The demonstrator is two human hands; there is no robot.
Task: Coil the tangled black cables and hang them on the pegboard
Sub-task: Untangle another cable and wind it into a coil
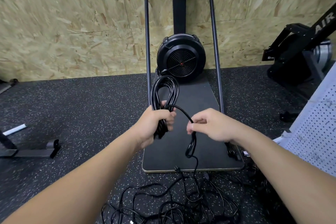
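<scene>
My left hand (156, 123) grips a coil of black cable (164, 89) whose loops stand up above my fist. One strand arcs from the coil to my right hand (211, 125), which pinches the cable tail (191, 143) between thumb and fingers; the tail hangs down toward the floor. A tangled pile of black cables (174, 203) lies on the speckled floor below my arms. The white pegboard (316, 129) leans at the right edge of the view.
A black fan-wheel exercise machine (181, 60) with a tube frame and a flat base board (190, 154) stands against the chipboard wall straight ahead. Another black machine (298, 56) is at the right. A metal stand foot (32, 151) lies on the floor at left.
</scene>
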